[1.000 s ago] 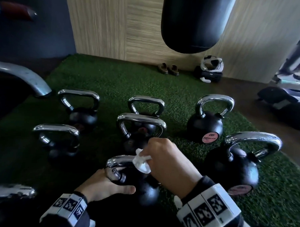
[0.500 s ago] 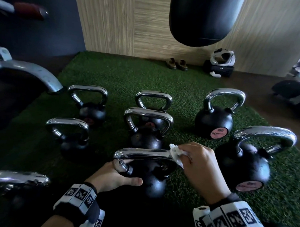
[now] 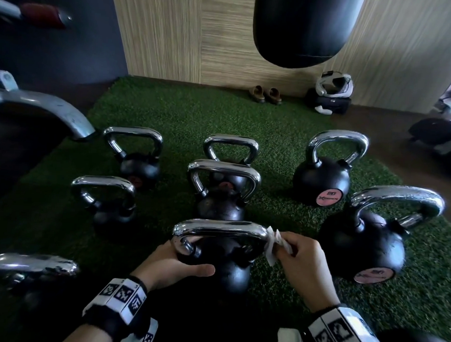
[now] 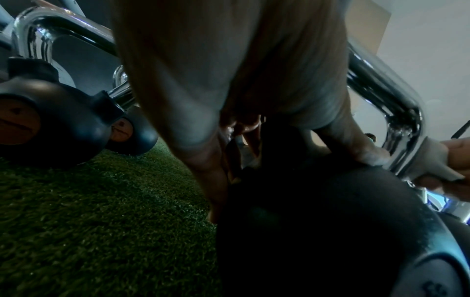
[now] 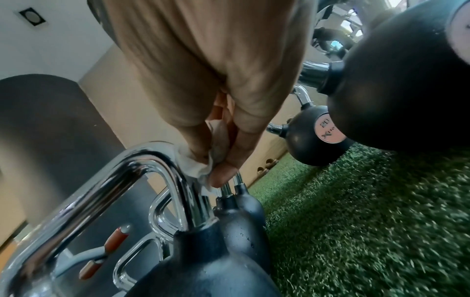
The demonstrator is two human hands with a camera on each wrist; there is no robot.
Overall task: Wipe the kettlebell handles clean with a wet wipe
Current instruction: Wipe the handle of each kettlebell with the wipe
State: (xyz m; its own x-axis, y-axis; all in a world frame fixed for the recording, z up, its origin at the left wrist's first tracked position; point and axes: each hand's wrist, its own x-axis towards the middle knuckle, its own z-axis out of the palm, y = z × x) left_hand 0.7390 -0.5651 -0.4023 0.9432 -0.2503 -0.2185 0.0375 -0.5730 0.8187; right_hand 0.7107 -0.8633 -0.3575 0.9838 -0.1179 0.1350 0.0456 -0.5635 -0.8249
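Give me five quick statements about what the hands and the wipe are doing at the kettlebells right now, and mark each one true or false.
1. The right hand pinches the wet wipe against the right bend of the nearest kettlebell's handle. True.
2. The left hand holds a second wipe. False: it grips the nearest kettlebell at the left base of the handle.
3. The kettlebells stand on green turf. True.
4. The nearest kettlebell lies tipped on its side. False: it stands upright.
5. A punching bag hangs above the turf's far end. True.

A black punching bag (image 3: 304,30) hangs above green turf (image 3: 185,113); brown shoes (image 3: 265,94) by the wall.
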